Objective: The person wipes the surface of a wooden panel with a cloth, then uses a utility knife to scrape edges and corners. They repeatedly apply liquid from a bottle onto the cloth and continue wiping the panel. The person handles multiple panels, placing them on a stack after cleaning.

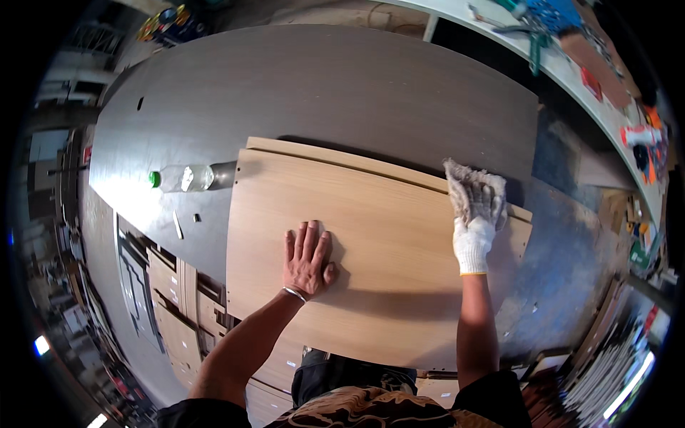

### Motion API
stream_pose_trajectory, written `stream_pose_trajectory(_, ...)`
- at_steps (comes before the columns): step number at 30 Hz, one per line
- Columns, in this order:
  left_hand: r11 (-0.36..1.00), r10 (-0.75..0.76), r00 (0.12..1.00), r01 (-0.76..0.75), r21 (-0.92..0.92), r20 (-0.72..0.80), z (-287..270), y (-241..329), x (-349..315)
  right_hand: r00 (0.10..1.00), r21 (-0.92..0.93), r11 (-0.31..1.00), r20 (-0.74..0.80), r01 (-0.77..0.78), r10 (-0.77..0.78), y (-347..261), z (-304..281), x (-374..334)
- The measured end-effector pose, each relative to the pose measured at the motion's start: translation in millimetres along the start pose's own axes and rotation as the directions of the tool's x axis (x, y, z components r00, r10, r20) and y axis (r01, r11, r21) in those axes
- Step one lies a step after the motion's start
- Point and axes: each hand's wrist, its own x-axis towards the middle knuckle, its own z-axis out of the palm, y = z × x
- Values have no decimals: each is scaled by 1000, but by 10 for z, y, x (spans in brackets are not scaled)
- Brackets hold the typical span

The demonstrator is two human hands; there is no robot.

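Observation:
A light wood-grain panel (371,250) lies flat before me on a large grey table (314,85), with the edge of a second board (342,162) showing along its far side. My left hand (307,260), bare and with a band at the wrist, rests flat on the panel left of its middle, fingers spread. My right hand (474,228), in a white knit glove, presses a greyish, fluffy rag (467,182) onto the panel's far right corner. The gloved fingers lie over the rag, which reaches past the panel's far edge.
A clear bottle with a green cap (185,178) lies on its side left of the panel. Near it are a thin white stick (178,225) and a small dark piece (196,217). A white bench (564,71) with tools stands at right. Stacked wood boards (175,314) are at lower left.

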Motion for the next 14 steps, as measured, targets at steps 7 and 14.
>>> stream_pose_trajectory(7,997,-79,993,80,-12,88,-91,59,-26,961,865,500,-165,33,222,759,-302,80)
stream_pose_trajectory(14,995,-64,989,74,-69,137,-66,16,-57,989,632,774,-102,-22,111,1054,141,93)
